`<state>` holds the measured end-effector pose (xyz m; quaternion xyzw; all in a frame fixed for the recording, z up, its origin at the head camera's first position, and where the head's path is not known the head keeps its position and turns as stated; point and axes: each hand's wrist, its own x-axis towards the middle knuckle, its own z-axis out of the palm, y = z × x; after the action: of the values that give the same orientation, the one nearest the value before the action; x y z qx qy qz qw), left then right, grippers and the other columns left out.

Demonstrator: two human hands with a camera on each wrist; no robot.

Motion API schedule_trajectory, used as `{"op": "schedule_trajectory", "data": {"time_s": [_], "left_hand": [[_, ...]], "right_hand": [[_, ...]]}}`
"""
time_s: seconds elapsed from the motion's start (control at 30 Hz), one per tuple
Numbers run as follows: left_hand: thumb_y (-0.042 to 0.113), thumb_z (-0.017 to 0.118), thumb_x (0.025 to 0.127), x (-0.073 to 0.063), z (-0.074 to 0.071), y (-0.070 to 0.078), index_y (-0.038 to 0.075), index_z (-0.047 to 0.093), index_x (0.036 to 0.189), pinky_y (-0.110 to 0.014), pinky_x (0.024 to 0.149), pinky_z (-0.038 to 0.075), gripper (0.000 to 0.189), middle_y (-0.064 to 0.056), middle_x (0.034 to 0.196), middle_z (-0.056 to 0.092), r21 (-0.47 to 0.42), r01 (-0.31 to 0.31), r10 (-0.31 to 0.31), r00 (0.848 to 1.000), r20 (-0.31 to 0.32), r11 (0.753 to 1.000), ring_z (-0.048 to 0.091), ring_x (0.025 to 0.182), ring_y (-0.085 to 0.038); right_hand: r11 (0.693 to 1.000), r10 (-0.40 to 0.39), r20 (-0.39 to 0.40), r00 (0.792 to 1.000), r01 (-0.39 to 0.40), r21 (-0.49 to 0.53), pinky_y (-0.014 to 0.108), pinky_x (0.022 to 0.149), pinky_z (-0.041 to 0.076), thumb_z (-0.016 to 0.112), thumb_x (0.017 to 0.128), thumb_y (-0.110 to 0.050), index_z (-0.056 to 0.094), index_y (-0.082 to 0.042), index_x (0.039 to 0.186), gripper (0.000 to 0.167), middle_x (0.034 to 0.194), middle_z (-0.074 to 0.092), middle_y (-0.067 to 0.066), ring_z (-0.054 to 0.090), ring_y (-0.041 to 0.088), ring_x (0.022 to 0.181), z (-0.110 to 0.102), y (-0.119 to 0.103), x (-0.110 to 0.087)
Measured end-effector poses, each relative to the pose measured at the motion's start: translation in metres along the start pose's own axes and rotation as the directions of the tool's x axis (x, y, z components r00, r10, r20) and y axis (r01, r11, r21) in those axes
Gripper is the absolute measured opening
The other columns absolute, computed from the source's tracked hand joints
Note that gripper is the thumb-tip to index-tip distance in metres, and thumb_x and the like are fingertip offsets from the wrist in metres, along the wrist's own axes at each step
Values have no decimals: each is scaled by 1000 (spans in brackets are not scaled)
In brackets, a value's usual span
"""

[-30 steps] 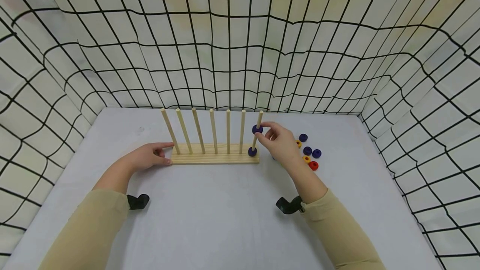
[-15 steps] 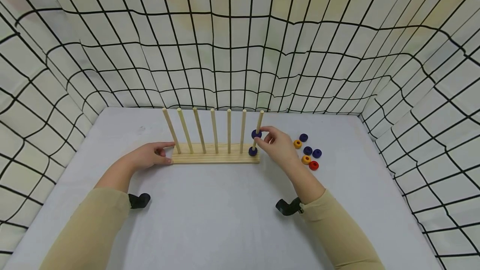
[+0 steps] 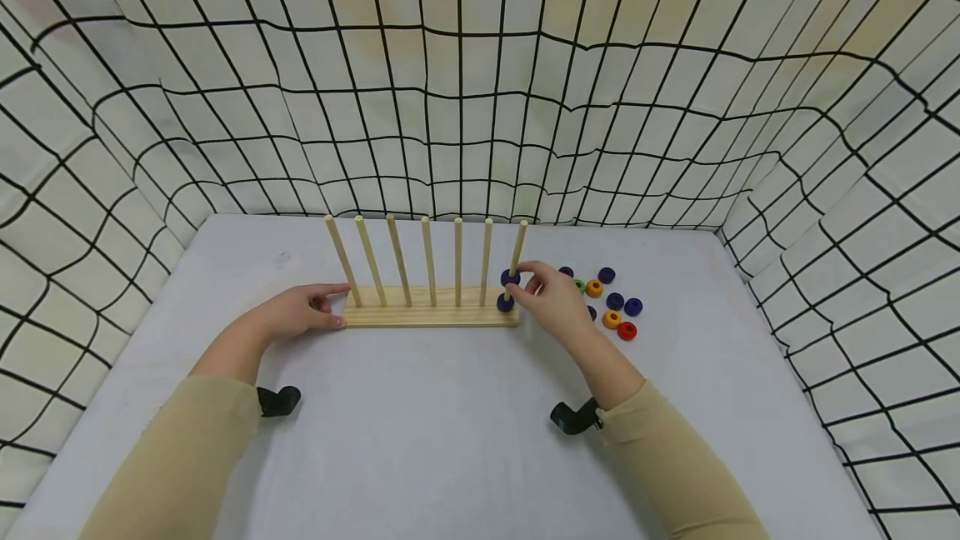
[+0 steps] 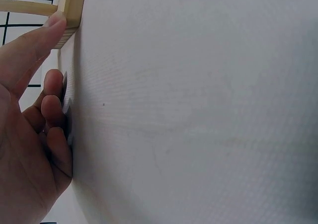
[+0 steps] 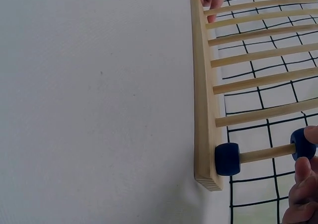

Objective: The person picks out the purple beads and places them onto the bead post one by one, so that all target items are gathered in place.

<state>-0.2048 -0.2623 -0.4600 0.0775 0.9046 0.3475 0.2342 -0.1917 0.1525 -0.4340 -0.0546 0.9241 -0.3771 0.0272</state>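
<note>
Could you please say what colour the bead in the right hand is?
The bead is dark blue, clearest in the right wrist view.

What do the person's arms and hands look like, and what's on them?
The left sleeve and right sleeve are long and plain tan. The left hand and right hand wear no gloves. By the wrists, the left black piece and right black piece are bent like little pipes.
</note>
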Motion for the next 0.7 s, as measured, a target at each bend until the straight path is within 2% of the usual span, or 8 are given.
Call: {"op": "schedule_trajectory", "data": {"time_s": [0.2,0.47,0.7], "left_hand": [[31,75,89,1,1,0,6,41,151,-35,70,36,75,-7,93,50,13,9,-9,1000,2,1000,44,81,-21],[31,75,89,-1,0,3,4,39,151,-35,69,35,76,-6,92,49,5,-12,12,1000,4,1000,42,79,-19],[31,75,89,1,0,0,4,40,151,-35,69,35,76,-6,92,50,17,-12,12,1000,4,1000,43,79,-20]], "right_hand": [[999,8,27,1000,-7,-34,30,56,41,69,92,-38,63,-18,129,42,83,59,0,51,17,66,6,5,2],[997,60,81,995,-55,-60,30,56,42,68,93,-39,63,-19,129,41,84,60,0,53,17,65,13,10,5],[996,49,95,994,-42,-77,29,56,42,69,93,-36,63,-16,130,43,80,61,0,53,16,63,18,16,7]]}}
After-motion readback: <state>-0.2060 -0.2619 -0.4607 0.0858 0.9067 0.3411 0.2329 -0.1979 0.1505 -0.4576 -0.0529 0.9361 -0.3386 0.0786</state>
